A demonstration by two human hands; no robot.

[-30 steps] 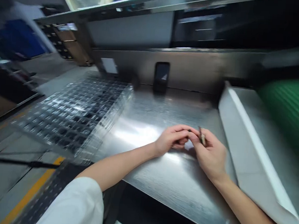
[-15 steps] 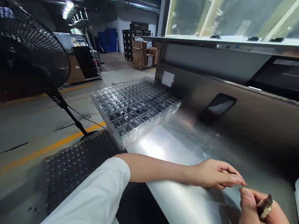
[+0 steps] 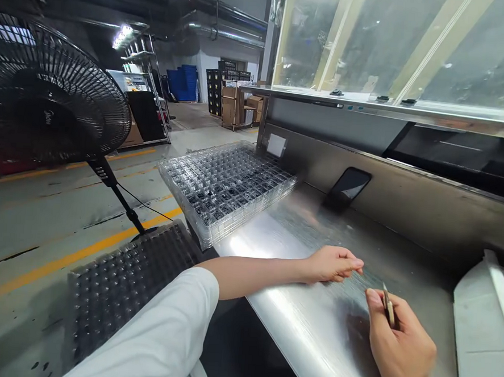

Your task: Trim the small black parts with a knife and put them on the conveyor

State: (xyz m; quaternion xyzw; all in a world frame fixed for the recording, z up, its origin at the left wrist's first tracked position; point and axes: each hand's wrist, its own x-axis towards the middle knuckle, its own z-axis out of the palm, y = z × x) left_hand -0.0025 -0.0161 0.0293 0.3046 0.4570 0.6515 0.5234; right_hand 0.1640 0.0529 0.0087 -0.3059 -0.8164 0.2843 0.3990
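My right hand point(image 3: 398, 339) hovers over the steel worktop point(image 3: 311, 328) with its fingers closed round a pair of thin tweezers point(image 3: 388, 304), tips pointing up and away. My left hand point(image 3: 335, 264) rests on the worktop a little to the left, fingers curled together with the tips toward the right hand; whether anything is pinched in them is too small to see. A stack of clear plastic cell trays point(image 3: 226, 184) holding small dark parts sits at the worktop's far left end, well away from both hands.
A black phone point(image 3: 349, 186) leans against the steel back wall. A white bin edge point(image 3: 487, 316) stands at the right. Beside the bench are a black tray stack point(image 3: 127, 277) and a standing fan point(image 3: 48, 96) on the floor.
The view swung left and steadied. My hands, first touching at the fingertips, have drawn apart; the left pulled back a little, the right lifted with the tweezers.
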